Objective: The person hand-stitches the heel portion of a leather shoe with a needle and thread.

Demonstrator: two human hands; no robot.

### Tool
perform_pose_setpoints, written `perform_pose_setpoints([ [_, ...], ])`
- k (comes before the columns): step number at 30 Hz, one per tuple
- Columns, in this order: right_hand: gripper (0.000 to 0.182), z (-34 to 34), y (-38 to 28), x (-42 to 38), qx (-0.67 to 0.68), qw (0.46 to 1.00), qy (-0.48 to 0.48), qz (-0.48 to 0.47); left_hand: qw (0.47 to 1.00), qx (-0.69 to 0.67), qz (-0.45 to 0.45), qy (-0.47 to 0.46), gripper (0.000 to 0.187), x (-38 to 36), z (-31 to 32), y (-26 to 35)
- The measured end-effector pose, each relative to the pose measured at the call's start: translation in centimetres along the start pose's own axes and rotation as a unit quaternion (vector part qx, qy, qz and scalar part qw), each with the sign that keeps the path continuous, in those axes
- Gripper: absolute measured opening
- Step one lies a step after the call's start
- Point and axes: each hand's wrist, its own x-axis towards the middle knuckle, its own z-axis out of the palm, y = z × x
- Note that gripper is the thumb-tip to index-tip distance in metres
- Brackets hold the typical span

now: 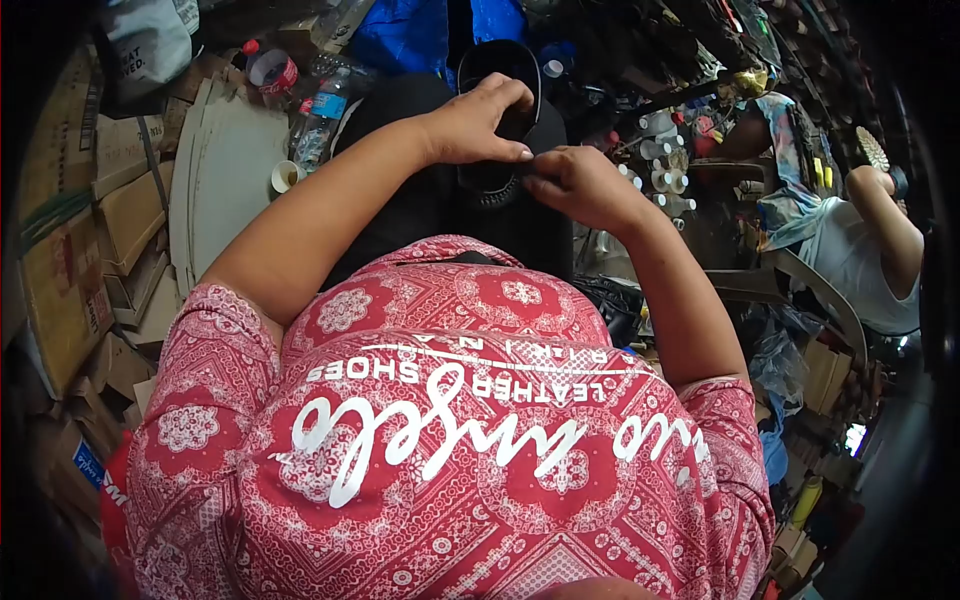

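Note:
A black shoe [516,122] lies lengthwise over my dark-clothed lap, its far end rounded and its near end ridged. My left hand [470,122] is around the shoe from the left, fingers curled over its upper part and thumb lying across it. At the shoe's right edge, the bent fingers of my right hand [588,188] are closed, their tips against the rim close to my left thumb. Whether a small thing is pinched there as well, I cannot make out. Dark material blends with the shoe, so its lower outline is hard to see.
Cardboard boxes [130,190] are stacked at left beside a pale curved panel [225,170]. Plastic bottles [325,105] and a cup [286,177] stand near it. Several small bottles [660,150] lie at right. Another person in a white shirt [868,262] holds a brush [872,148].

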Motion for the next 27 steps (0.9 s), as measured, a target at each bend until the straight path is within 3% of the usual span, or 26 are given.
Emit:
perform_pose_setpoints([
  [5, 0.018, 0.2, -0.8, -1.5, 0.019, 0.999, 0.013, 0.022, 0.999, 0.004, -0.029, -0.044, 0.061, 0.3, -0.1, 0.0],
  [13, 0.024, -0.1, -2.1, -4.9, 0.100, 0.992, 0.044, 0.056, 0.999, 0.005, -0.029, -0.033, 0.059, 0.4, -0.3, -0.2],
  [15, 0.026, -0.9, -2.8, -6.5, 0.176, 0.971, 0.089, 0.137, 0.999, 0.010, -0.034, -0.040, 0.055, 0.6, -0.9, 0.1],
  [17, 0.015, -1.0, -2.5, -6.4, 0.169, 0.968, 0.095, 0.157, 0.996, 0.051, 0.015, -0.078, 0.049, 1.1, -2.2, 0.3],
  [18, 0.009, -0.6, -2.6, -5.8, 0.134, 0.975, 0.125, 0.123, 0.995, 0.044, 0.066, -0.061, 0.040, 1.2, -2.5, 0.3],
  [19, 0.011, -0.4, -2.6, -5.3, 0.100, 0.979, 0.153, 0.086, 0.995, 0.044, 0.065, -0.060, 0.040, 1.2, -2.6, 0.4],
  [20, 0.022, -0.6, -2.9, -5.0, 0.097, 0.981, 0.113, 0.127, 0.993, 0.044, 0.060, -0.095, 0.036, 1.5, -3.0, 0.4],
  [21, 0.022, -0.5, -2.8, -4.6, 0.098, 0.981, 0.112, 0.125, 0.989, 0.044, 0.054, -0.132, 0.031, 1.7, -3.4, 1.0],
  [22, 0.023, -0.2, -2.6, -4.2, 0.065, 0.985, 0.114, 0.109, 0.984, -0.003, -0.030, -0.176, 0.025, 1.9, -3.6, 1.9],
  [27, 0.024, 0.0, -2.2, -3.3, 0.020, 0.989, 0.102, 0.109, 0.985, -0.069, -0.015, -0.157, 0.022, 1.7, -2.9, 0.8],
])
